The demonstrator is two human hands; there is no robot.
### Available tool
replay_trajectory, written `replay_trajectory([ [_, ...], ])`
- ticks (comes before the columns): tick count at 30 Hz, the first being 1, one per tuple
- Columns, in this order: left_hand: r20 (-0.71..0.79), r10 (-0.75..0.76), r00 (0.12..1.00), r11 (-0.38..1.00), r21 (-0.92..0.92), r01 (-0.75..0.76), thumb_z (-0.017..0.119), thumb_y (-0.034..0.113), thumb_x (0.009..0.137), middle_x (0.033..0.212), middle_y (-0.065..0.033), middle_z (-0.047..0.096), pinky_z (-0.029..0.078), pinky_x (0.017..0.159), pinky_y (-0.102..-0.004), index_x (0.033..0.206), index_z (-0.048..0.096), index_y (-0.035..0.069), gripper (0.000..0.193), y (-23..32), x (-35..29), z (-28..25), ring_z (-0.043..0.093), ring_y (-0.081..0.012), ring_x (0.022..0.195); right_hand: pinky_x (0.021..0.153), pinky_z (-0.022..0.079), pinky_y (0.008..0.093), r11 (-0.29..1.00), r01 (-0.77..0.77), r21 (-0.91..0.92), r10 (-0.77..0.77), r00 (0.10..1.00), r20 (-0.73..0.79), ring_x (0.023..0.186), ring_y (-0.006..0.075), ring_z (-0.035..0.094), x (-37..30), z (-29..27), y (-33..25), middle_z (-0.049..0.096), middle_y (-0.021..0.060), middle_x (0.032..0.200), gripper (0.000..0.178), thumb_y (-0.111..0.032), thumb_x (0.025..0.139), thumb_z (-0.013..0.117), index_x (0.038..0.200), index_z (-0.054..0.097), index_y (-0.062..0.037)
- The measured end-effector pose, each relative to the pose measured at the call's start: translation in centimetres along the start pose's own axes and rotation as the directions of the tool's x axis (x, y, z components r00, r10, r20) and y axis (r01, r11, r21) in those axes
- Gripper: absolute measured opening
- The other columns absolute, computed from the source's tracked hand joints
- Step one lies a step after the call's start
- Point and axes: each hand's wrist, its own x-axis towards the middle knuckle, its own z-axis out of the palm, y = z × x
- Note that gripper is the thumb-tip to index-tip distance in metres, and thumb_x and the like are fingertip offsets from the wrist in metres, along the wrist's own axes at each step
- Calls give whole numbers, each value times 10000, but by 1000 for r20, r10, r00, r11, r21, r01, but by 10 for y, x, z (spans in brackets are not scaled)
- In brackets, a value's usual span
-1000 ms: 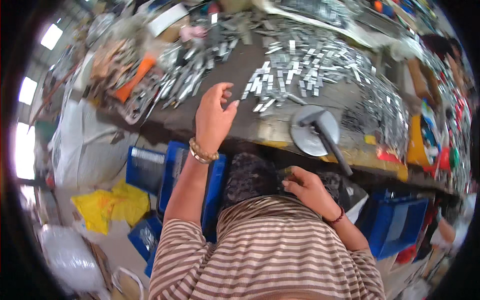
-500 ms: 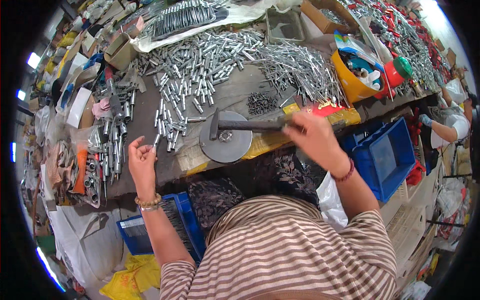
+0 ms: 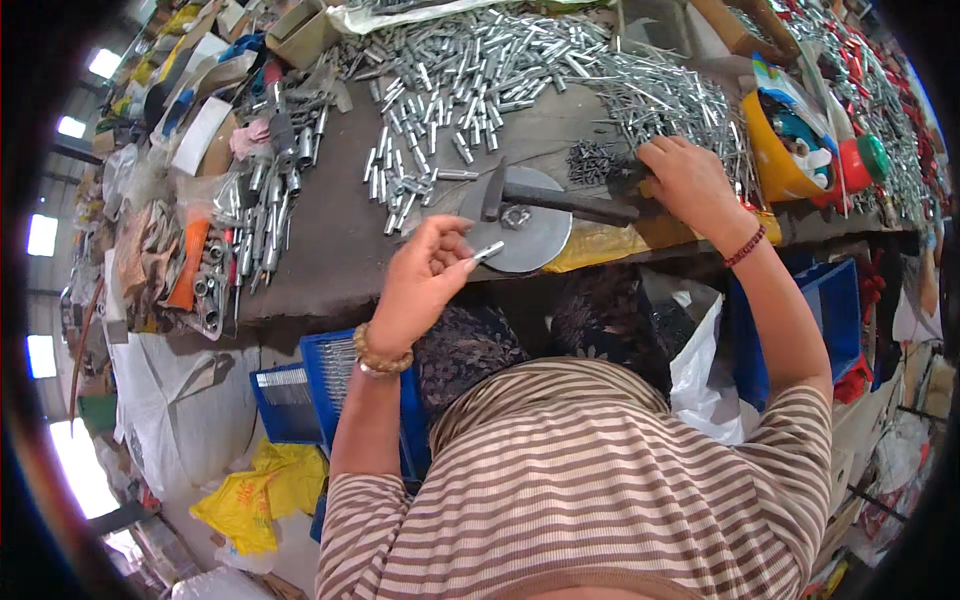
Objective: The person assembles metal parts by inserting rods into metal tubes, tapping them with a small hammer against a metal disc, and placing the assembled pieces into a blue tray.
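My left hand (image 3: 425,285) pinches a small silver metal sleeve (image 3: 488,252) between thumb and fingertips, over the near left rim of a round grey metal disc (image 3: 540,250). On that disc lies a hammer (image 3: 570,203), its head at the left and its dark handle pointing right; neither hand touches it. My right hand (image 3: 695,185) is beyond the handle's end, fingers bent together and pointing left beside a small heap of dark screw-like pieces (image 3: 592,160). Whatever its fingertips hold, if anything, is hidden. Many silver sleeves (image 3: 430,105) lie loose past the disc.
Thin silver rods (image 3: 670,95) are piled behind my right hand, next to a yellow tub (image 3: 775,160) and a red bottle with a green cap (image 3: 862,165). Tools and sockets (image 3: 270,190) crowd the bench's left. Blue crates (image 3: 335,375) stand below the bench edge.
My right hand has let go of the hammer, now lying on the disc, and moved to the dark pieces. My left hand has come right to the disc with a sleeve. The view has shifted.
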Motion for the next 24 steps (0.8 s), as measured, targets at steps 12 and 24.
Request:
replay_trajectory([
  [12,-46,383,922,751,597,-282,766,70,875,978,-74,662,517,817,-353,1034,748,37,163,2,4,21,645,-250,936,795,543,461,876,163,453,-58,970,-237,938,355,645,-20,7,-124,618,126,936,157,-8,819,709,961,651,-38],
  [24,-100,402,910,796,529,-293,782,37,848,960,-78,662,506,824,-362,997,774,30,150,-7,1,27,634,-257,929,802,537,410,885,227,406,-116,953,-280,899,296,625,-15,9,-129,583,89,912,141,-27,787,698,917,650,-55],
])
